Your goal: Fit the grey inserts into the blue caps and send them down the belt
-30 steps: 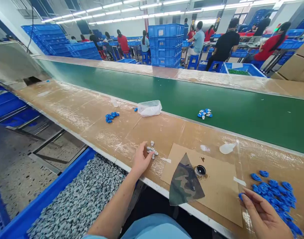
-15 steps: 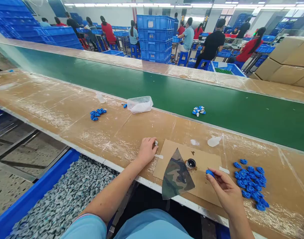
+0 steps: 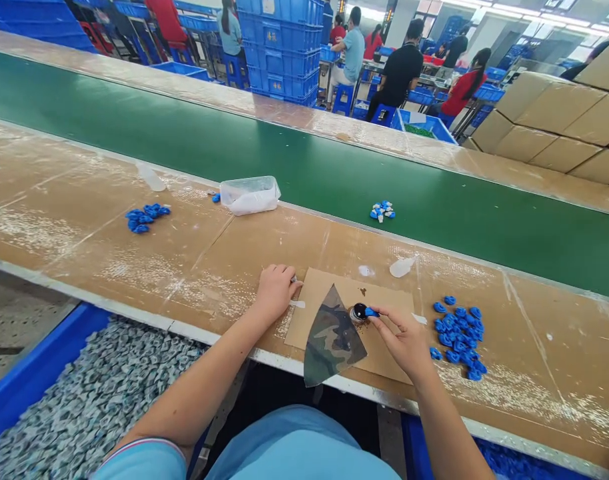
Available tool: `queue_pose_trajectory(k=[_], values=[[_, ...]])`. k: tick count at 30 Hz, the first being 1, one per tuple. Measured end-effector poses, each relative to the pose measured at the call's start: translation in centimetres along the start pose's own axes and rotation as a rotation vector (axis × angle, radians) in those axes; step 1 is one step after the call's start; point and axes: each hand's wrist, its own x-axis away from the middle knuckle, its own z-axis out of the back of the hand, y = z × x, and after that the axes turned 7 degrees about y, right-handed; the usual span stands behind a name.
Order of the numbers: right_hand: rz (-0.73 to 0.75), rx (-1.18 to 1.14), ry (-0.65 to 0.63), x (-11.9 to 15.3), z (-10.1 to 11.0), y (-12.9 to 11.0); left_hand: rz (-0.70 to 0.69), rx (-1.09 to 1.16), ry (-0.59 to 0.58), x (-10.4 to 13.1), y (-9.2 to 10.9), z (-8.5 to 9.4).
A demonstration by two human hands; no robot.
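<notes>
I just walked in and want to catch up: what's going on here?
The person's right hand pinches a small blue piece at the mouth of a small jar with dark contents. The left hand has a small pale piece at its fingers, mostly hidden. The jar stands on a cardboard sheet, beside a camouflage-patterned sheet. More blue pieces lie in a loose pile to the right, and a blue-and-white cluster sits on the green belt.
</notes>
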Motion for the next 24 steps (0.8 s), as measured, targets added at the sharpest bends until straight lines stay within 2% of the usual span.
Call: queue_pose_trajectory(k=[6, 10, 12, 15, 19, 21, 24], values=[[0.017, 0.025, -0.070, -0.1, -0.1, 0.6, 0.047, 0.099, 0.029, -0.4, 0.7, -0.4], [0.030, 0.030, -0.069, -0.1, 0.1, 0.5, 0.045, 0.409, 0.169, 0.5, 1.2, 0.1], [0.030, 0.029, -0.065, -0.1, 0.3, 0.5, 0.080, 0.599, 0.184, 1.5, 1.9, 0.4], [-0.025, 0.031, -0.052, 0.1, 0.4, 0.3, 0.175, 0.877, 0.097, 3.5, 3.6, 0.0], [-0.139, -0.065, -0.013, 1.0, 0.5, -0.6, 0.346, 1.229, -0.114, 6.3, 6.0, -1.4], [-0.152, -0.152, -0.030, 1.5, 0.3, -1.4, 0.402, 1.321, -0.175, 7.3, 6.8, -1.9], [-0.116, -0.243, -0.049, 2.0, -0.2, -2.4, 0.394, 1.319, -0.199, 7.8, 7.6, -2.1]])
